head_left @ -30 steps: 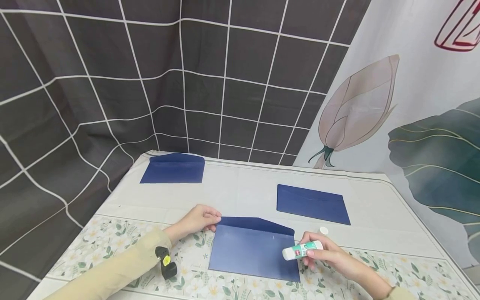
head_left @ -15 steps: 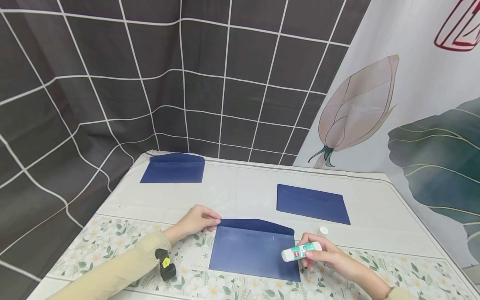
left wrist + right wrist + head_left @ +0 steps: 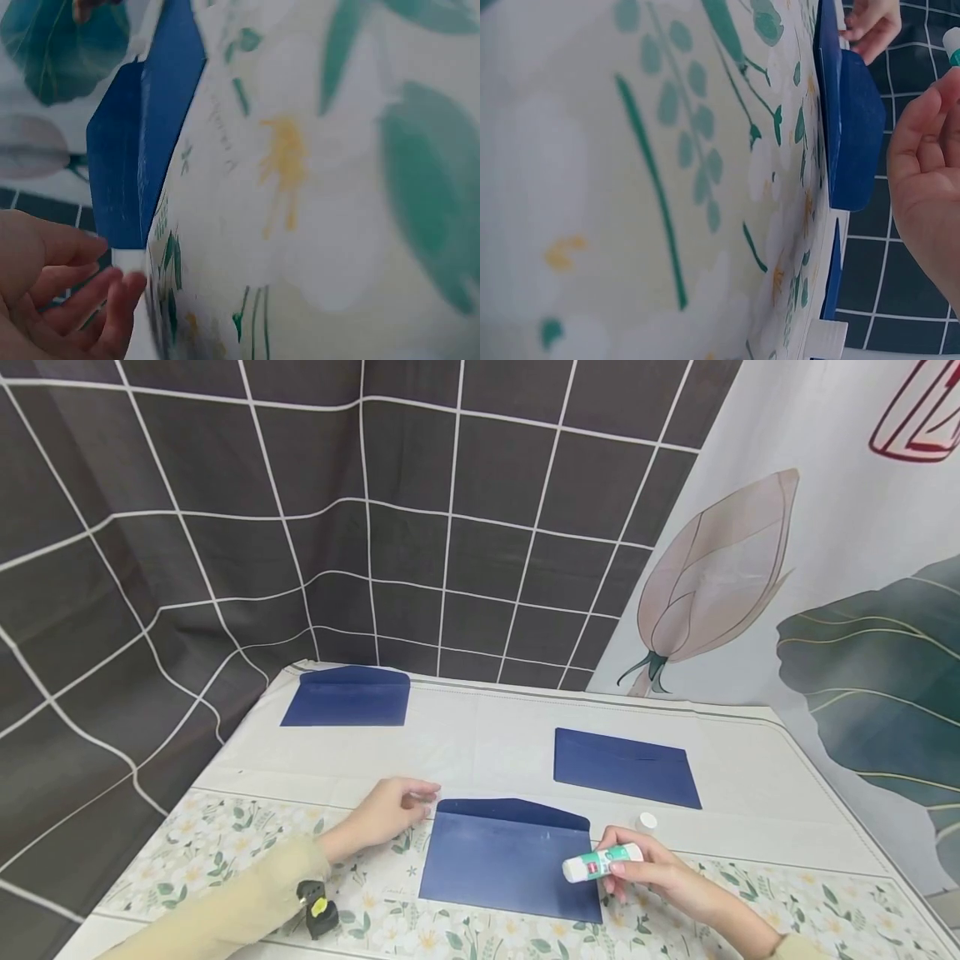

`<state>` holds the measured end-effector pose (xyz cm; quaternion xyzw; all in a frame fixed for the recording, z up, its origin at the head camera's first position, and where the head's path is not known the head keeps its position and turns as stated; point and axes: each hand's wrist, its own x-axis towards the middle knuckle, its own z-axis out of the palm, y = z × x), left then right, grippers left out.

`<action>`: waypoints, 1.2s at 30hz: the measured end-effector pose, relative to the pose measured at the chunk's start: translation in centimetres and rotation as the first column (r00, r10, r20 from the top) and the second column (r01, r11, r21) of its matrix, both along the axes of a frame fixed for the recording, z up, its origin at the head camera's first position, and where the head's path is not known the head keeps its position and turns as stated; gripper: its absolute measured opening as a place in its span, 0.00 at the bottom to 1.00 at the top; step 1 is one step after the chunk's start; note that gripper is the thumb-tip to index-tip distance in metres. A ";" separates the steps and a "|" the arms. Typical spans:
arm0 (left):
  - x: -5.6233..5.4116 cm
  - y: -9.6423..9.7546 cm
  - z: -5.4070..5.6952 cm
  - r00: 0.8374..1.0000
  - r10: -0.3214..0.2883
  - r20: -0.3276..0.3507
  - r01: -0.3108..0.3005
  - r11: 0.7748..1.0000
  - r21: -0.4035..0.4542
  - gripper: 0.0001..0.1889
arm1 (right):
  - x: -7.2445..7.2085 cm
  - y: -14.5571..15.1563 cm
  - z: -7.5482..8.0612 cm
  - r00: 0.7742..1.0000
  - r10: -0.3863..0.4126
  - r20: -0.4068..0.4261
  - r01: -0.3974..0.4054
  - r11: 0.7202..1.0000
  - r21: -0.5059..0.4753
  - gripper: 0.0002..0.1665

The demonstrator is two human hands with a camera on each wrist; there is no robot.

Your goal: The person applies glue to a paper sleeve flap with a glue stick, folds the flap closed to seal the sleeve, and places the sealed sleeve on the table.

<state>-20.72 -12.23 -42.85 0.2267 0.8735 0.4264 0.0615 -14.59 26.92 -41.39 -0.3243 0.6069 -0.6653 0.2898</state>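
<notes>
- One right hand [image 3: 654, 866] grips a white-and-green plastic glue stick [image 3: 603, 862], red label [image 3: 592, 867] unreadable.
- Left hand [image 3: 388, 812]: relaxed, ten o'clock from the nearest navy paper envelope [image 3: 506, 865].

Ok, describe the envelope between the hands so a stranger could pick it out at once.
On the pale table, find the flowered band. There, between the left hand and right hand, lies a blue envelope, its flap opened toward the back. Unlike the far-left envelope and far-right envelope, it has a glue stick held at its right edge.
</notes>
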 end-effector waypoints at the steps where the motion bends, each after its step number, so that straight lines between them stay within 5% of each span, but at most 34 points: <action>1: 0.4 0.2 0.2 0.999 0.011 -0.052 -0.013 0.999 -0.041 0.20 | 0.0 0.0 0.0 1.000 -0.007 -0.005 0.007 1.000 0.003 0.12; 4: 1.9 0.7 0.8 0.978 -0.027 -0.205 -0.008 0.986 -0.165 0.21 | -0.1 0.1 0.1 0.999 -0.033 -0.015 0.033 0.999 0.023 0.13; 8: 3.9 1.4 1.4 0.920 -0.204 -0.334 0.080 0.934 -0.348 0.23 | -0.1 0.2 0.3 0.997 -0.072 -0.010 0.073 0.995 0.062 0.14; 16: 6.9 2.0 1.6 0.833 -0.469 -0.294 0.248 0.791 -0.559 0.27 | -0.5 0.2 0.6 0.986 -0.163 -0.017 0.164 0.979 0.125 0.13; 19: 7.6 2.1 1.1 0.778 -0.546 -0.311 0.272 0.739 -0.617 0.27 | -0.5 0.2 0.7 0.979 -0.203 -0.024 0.204 0.967 0.154 0.11; 22: 8.1 2.2 0.7 0.743 -0.600 -0.298 0.305 0.699 -0.647 0.27 | -0.6 0.1 0.8 0.970 -0.240 -0.047 0.245 0.953 0.176 0.10; 24: 8.4 2.2 0.5 0.734 -0.619 -0.280 0.331 0.685 -0.648 0.27 | -0.6 0.0 0.9 0.961 -0.270 -0.058 0.276 0.940 0.199 0.09; 30: 8.6 2.1 0.1 0.748 -0.631 -0.206 0.415 0.687 -0.597 0.30 | -0.8 -0.4 1.0 0.923 -0.366 -0.119 0.384 0.880 0.278 0.04; 36: 8.6 2.1 -0.1 0.741 -0.635 -0.217 0.423 0.693 -0.584 0.30 | -1.0 -1.0 0.8 0.881 -0.417 -0.225 0.471 0.825 0.312 0.15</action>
